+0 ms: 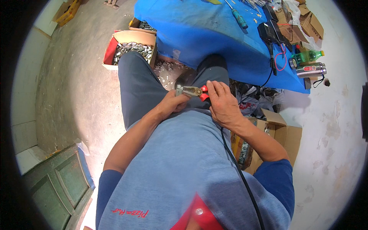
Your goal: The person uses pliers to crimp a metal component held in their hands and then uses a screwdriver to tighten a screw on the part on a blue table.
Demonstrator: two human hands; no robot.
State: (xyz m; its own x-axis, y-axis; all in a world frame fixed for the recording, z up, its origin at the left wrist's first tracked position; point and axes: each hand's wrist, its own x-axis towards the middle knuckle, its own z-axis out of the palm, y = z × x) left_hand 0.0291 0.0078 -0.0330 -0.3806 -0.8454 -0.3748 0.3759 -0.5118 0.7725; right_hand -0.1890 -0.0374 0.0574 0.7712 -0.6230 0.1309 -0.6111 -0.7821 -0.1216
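Note:
Above my lap, my right hand (pixel 223 104) is wrapped round the red handles of a pair of pliers (pixel 192 91). The pliers' jaws point left, toward a small silvery metal part (pixel 179 90). My left hand (pixel 171 103) pinches that part between thumb and fingers. The jaws meet or overlap the part; whether they grip it I cannot tell. Beyond my knees stands a red-sided cardboard box (pixel 110 66) holding many metal pieces (pixel 135 50) of a similar silvery look.
A blue-covered table (pixel 184 34) stands ahead, bearing a screwdriver (pixel 239 18), black power adapters (pixel 268 32), a green bottle (pixel 308 56) and a steel flask (pixel 311 69). Small metal bits (pixel 166 78) litter the floor between my legs. An open carton (pixel 289 140) sits by my right elbow.

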